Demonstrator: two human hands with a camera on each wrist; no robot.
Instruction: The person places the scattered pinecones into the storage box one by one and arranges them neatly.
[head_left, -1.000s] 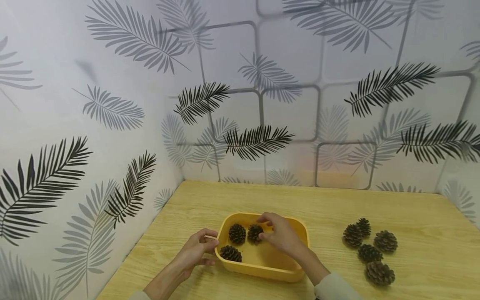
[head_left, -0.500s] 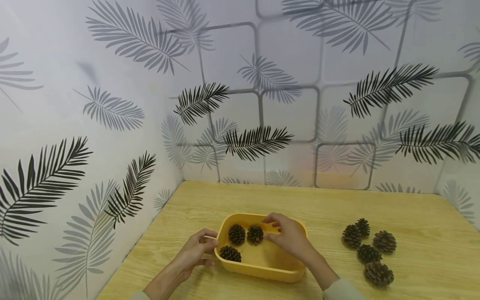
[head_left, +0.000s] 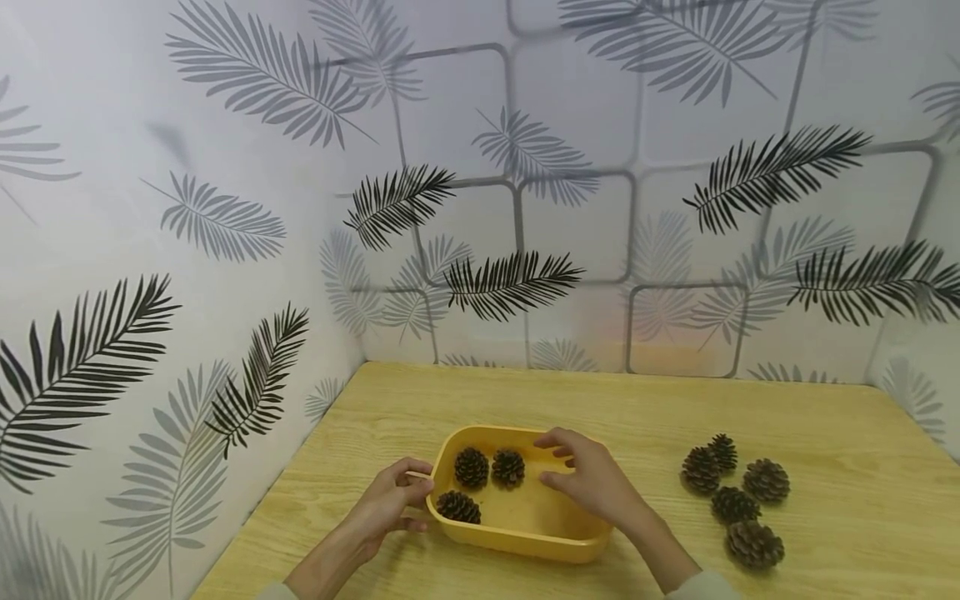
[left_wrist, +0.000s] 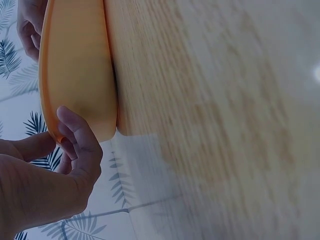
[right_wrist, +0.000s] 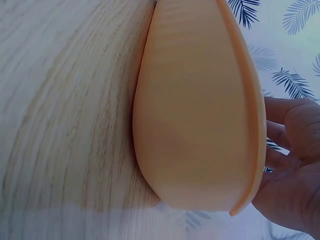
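A yellow plastic bin [head_left: 525, 546] sits on the table with three pine cones inside. Two of these, a left one [head_left: 471, 468] and a right one [head_left: 508, 468], lie side by side toward the back; another pine cone [head_left: 458, 507] is at the front left. My left hand [head_left: 390, 508] grips the bin's left rim, thumb and fingers at the edge in the left wrist view [left_wrist: 65, 175]. Over the bin's right part hovers my right hand [head_left: 596, 479], fingers loosely bent and holding nothing. In the right wrist view, the bin wall [right_wrist: 195, 110] partly hides that hand [right_wrist: 300, 155].
Several more pine cones lie grouped on the table to the right of the bin, among them a front one [head_left: 754, 545] and a rear one [head_left: 723, 452]. The wooden tabletop [head_left: 622, 404] meets leaf-patterned walls [head_left: 480, 225] at the back and left.
My right hand has let go of the right-hand pine cone in the bin and drawn away to the right, its fingers spreading. The left hand stays on the rim.
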